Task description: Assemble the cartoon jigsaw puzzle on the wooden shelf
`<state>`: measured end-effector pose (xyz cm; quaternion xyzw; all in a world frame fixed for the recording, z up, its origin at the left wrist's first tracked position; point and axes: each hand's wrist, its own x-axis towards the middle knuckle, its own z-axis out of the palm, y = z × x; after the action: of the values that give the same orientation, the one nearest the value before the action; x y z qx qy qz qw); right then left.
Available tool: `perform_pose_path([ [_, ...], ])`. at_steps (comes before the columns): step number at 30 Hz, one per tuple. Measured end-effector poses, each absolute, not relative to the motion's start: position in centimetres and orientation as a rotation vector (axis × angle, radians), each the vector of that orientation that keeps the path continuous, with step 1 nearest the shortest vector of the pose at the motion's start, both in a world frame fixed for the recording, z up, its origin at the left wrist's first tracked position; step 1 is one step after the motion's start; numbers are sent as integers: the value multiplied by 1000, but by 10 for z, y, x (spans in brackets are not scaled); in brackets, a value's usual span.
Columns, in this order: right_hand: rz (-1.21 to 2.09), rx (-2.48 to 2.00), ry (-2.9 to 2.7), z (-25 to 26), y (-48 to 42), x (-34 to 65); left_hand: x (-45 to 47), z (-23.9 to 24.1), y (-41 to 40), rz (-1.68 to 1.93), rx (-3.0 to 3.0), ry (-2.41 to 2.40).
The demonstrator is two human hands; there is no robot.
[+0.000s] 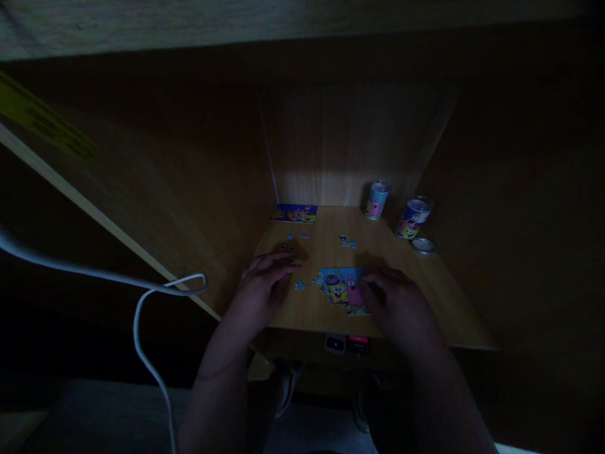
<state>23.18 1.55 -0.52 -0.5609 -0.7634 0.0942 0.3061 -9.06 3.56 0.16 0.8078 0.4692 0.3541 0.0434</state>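
A partly built cartoon jigsaw (341, 287) lies near the front of a small wooden desk (321, 315). My right hand (396, 301) rests on the puzzle's right edge, fingers bent down onto it; what they hold, if anything, is hidden. My left hand (265, 280) lies flat on the desk left of the puzzle, fingers stretched toward a loose piece (299, 285). More loose pieces (348, 242) lie farther back, and others (297, 236) sit at the back left.
A picture card (295, 213) lies at the back left. Two printed tins (377, 200) (413, 218) and a round lid (423, 245) stand at the back right. Wooden walls close in the desk. A white cable (142, 296) hangs at left. The scene is very dark.
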Motion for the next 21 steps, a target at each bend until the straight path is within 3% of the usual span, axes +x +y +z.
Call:
perform_pose_path([
  [5, 257, -1478, -2013, -7, 16, 232, -89, 4, 36, 1145, 2381, 1523],
  [14, 212, -1471, -2031, -8, 17, 233, -89, 5, 33, 884, 2513, 1503],
  [21, 214, -1465, -2025, -8, 17, 233, -91, 5, 35, 1112, 2427, 1434],
])
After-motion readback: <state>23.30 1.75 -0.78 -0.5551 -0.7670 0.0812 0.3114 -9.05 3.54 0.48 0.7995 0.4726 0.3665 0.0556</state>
